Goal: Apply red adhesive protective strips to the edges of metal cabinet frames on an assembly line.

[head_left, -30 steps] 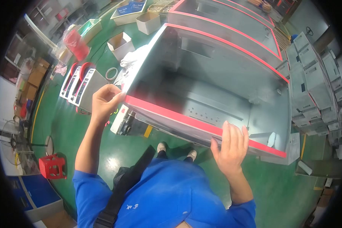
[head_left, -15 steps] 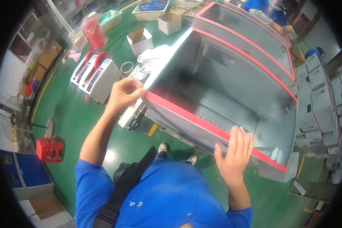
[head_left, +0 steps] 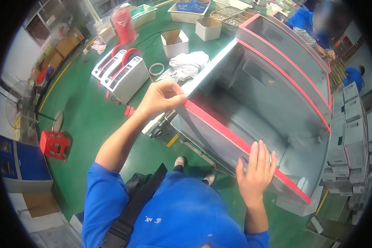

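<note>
Before me stands a large grey metal cabinet shell, its hollow side facing up. Red tape runs along its near rim. At the left corner of this rim my left hand is closed, thumb and forefinger pinched at the tape's end. My right hand lies with stretched fingers across the taped rim, toward its right end. A small white piece sits inside the shell's near right corner.
More red-edged grey shells stand behind; a co-worker in blue is beside them. White tape dispensers with red rolls are at left, near a white cloth. Stacked grey boxes rise at right; a red stool is far left.
My view has turned left, so the shell and dispensers appear further right. My left hand stays pinched at the corner and my right hand stays flat on the rim. Another person in blue shows more at far right.
</note>
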Motion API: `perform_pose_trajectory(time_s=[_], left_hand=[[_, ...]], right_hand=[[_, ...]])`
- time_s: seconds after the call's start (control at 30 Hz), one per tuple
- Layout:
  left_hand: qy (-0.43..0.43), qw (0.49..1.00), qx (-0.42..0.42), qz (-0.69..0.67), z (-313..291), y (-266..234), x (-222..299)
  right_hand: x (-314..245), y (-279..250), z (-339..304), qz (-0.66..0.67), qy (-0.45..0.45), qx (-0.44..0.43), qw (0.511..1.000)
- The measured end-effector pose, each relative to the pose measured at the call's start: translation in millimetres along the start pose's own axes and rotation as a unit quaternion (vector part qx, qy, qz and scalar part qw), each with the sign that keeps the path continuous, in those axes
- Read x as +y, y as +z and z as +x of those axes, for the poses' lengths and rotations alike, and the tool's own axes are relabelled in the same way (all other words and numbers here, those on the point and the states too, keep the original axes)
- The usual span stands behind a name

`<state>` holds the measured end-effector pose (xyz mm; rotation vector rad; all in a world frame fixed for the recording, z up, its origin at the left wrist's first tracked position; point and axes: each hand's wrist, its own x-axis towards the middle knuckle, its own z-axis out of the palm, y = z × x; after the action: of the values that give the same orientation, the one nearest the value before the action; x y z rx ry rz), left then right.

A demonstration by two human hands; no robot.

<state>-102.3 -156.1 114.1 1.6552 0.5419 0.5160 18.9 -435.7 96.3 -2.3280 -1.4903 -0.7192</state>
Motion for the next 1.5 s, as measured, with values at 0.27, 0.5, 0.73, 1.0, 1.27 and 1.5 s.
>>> perform_pose_trajectory(time_s=[0.27, 0.5, 0.73, 1.0, 1.27, 1.5], left_hand=[[-0.006, 1.000, -0.019, 0.016, 0, -1, 3], [0.010, 1.000, -0.012, 0.027, -1, -2, -1], [0.025, 0.999, -0.016, 0.032, -1, -2, -2], [0.015, 0.999, -0.029, 0.027, -1, -2, -1], [0.041, 0.998, -0.030, 0.046, 0, -2, -5], [0.018, 1.000, 0.015, 0.015, -7, 2, -8]], right_hand=[[-3, -3, 2, -0.006, 0.004, 0.001, 1.000], [-5, -1, 2, -0.004, 0.003, 0.001, 1.000], [-5, -1, 1, -0.014, 0.003, -0.001, 1.000], [-4, 0, 2, -0.018, 0.000, 0.003, 1.000], [-3, 0, 1, -0.028, -0.003, 0.004, 1.000], [-4, 1, 1, -0.023, -0.003, -0.001, 1.000]])
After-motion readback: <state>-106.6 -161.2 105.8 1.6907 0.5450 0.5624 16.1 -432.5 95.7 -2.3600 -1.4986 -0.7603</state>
